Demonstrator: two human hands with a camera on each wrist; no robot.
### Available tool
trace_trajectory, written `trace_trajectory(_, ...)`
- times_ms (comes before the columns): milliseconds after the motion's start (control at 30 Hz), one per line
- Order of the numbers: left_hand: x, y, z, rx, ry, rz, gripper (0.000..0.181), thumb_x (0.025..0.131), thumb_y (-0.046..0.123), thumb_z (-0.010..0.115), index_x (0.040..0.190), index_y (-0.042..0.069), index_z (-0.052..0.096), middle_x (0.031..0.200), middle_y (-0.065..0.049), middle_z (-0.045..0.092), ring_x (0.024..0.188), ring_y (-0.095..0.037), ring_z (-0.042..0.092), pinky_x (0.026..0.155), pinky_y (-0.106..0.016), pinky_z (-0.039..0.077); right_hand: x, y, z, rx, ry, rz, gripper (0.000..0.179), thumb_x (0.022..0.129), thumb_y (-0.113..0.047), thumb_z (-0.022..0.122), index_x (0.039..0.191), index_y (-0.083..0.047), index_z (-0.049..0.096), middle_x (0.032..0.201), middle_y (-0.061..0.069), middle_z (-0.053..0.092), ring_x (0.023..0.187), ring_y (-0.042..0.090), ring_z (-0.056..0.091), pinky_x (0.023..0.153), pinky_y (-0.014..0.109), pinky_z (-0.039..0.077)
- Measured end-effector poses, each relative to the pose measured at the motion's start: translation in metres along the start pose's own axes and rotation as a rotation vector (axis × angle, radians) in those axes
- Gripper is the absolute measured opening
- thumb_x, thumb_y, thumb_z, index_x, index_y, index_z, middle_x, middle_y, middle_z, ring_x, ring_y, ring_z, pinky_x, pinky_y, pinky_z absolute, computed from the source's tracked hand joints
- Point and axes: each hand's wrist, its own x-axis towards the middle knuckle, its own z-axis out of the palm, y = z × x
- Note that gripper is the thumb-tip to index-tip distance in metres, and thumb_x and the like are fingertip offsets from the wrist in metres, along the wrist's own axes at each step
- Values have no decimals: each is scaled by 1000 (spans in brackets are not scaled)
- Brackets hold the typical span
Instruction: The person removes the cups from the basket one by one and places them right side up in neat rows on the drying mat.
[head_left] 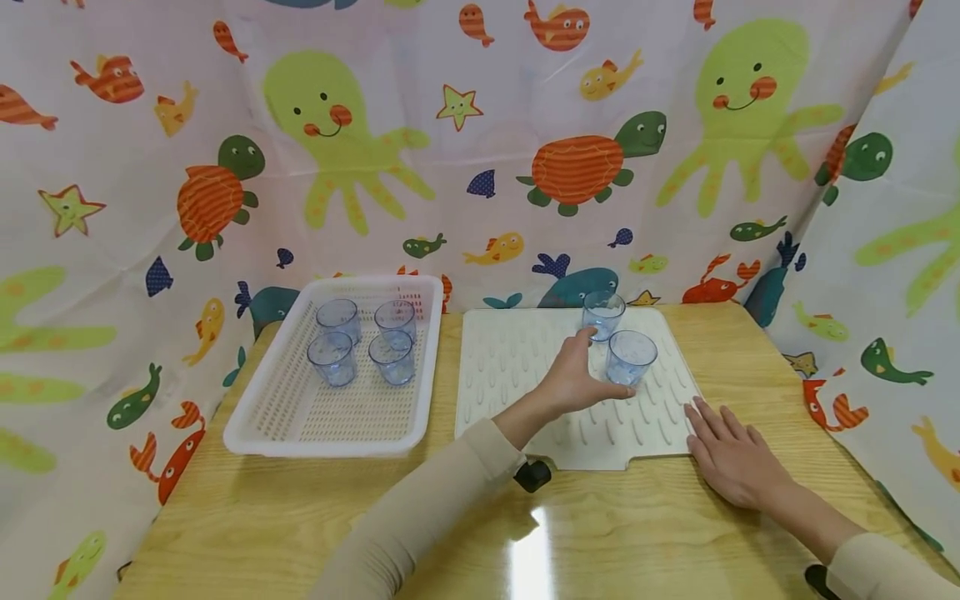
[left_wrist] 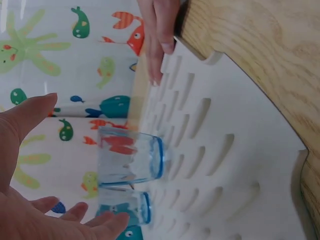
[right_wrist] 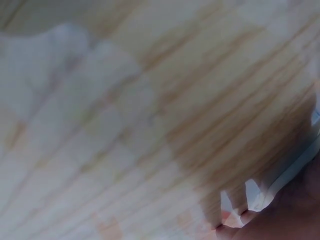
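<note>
Two clear bluish glasses stand upright at the right part of a cream draining board [head_left: 510,375]. My left hand [head_left: 570,379] reaches over the board with thumb and fingers spread beside the nearer glass [head_left: 632,360]. Its fingers are close to the farther glass [head_left: 602,310]. In the left wrist view, a gap shows between the thumb and the nearer glass [left_wrist: 129,157], and the fingertips overlap the farther glass [left_wrist: 122,204]. My right hand [head_left: 731,458] lies flat, fingers extended, at the board's right edge.
A white perforated basket [head_left: 322,447] sits on the left of the wooden table [head_left: 315,517], with several similar glasses [head_left: 332,360] upright inside. Behind and at both sides hangs a curtain [head_left: 465,242] printed with sea animals. The draining board has a notch in its front edge.
</note>
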Motion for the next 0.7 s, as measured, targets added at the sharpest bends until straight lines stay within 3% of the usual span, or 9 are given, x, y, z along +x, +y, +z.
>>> trace_trajectory(333, -27, 2, -26, 19, 1, 104, 93, 82, 37, 87, 156, 15, 36, 154, -8, 43, 140, -23, 44, 111, -43, 44, 1, 1, 0, 1, -8, 3, 63, 113, -39, 27, 160, 2, 24, 165, 28, 20, 144, 61, 18, 106, 80, 17)
trace_trajectory(700, -47, -7, -48, 52, 23, 123, 87, 84, 36, 85, 154, 14, 39, 152, -9, 45, 137, -25, 47, 110, -45, 44, 0, 1, -5, 6, -12, -5, 62, 113, -38, 27, 160, 1, 23, 165, 28, 19, 145, 61, 17, 106, 80, 17)
